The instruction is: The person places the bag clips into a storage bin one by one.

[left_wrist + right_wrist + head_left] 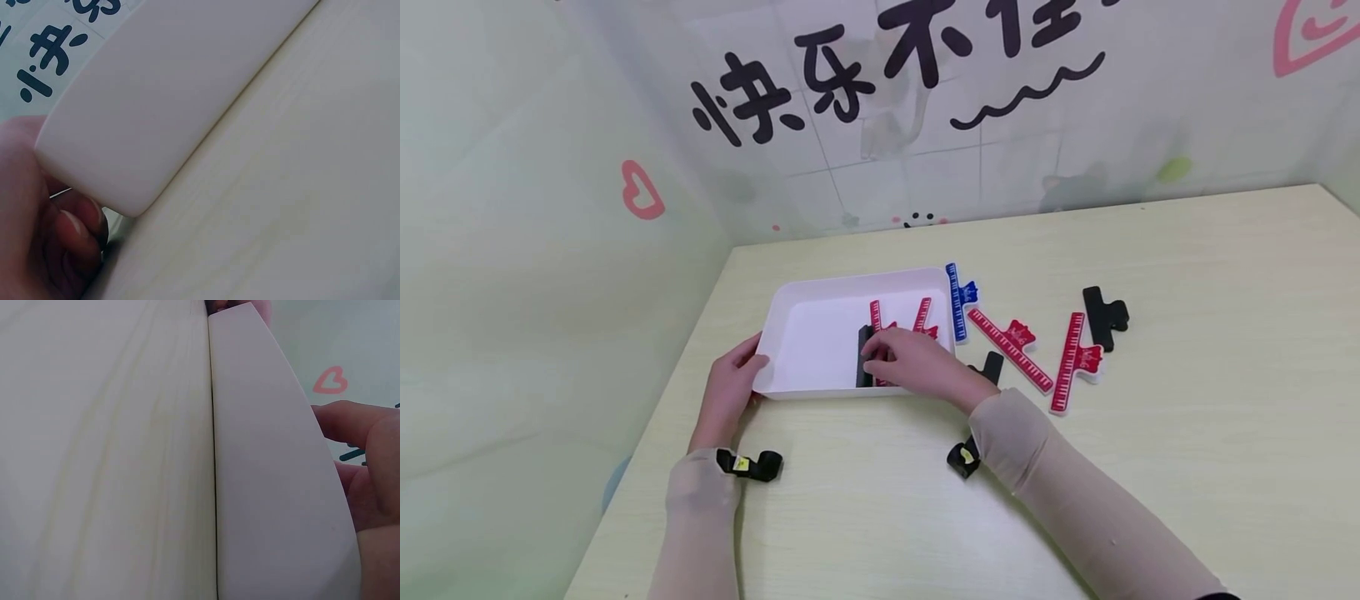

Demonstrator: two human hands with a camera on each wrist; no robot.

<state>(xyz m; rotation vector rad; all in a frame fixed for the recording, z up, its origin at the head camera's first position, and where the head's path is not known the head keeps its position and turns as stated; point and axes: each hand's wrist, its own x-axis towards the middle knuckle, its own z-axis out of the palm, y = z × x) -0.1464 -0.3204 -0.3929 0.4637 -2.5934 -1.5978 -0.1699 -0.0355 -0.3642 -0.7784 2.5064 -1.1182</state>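
Note:
A white tray (808, 333) stands on the table. My left hand (730, 383) grips its near left corner, thumb over the rim and the other fingers curled outside, as the left wrist view shows. My right hand (917, 362) reaches over the near wall into the tray's right half. Its thumb and fingertips pinch a black spring clip (863, 358), partly covered by the hand. Red clips with a piano-key pattern lie there too, one red clip (875, 312) and another red clip (922, 312) showing past the hand. In the right wrist view, the tray wall hides the fingertips.
Right of the tray lie a blue clip (957, 304), a red clip (1011, 350), another red clip (1067, 367) and a black clip (1099, 321). A further black clip (992, 367) is partly hidden by my right wrist. A printed wall covering (910, 167) stands behind the table.

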